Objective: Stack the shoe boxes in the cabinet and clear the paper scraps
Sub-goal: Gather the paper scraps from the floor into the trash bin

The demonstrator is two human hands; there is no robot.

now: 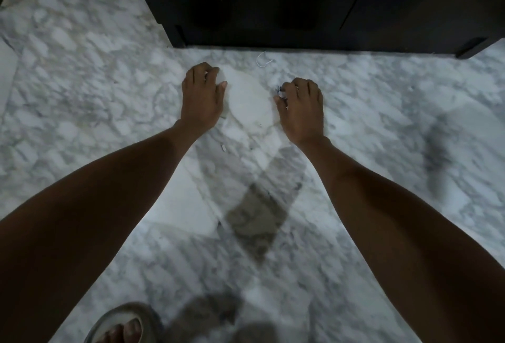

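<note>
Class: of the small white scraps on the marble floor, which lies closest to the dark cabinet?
The curled white loop scrap, just before the cabinet; the sliver lies back between the forearms.

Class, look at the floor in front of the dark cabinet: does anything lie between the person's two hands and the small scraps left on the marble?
Nothing visible does. The left hand and right hand are low over the marble floor. A small scrap lies on bare floor nearer the person, and a thin white loop lies beyond the hands before the cabinet.

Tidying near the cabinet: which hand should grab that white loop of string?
Probably the right hand: the white string loop lies slightly closer to it, though its fingers seem to pinch small scraps. The left hand sits farther.
</note>
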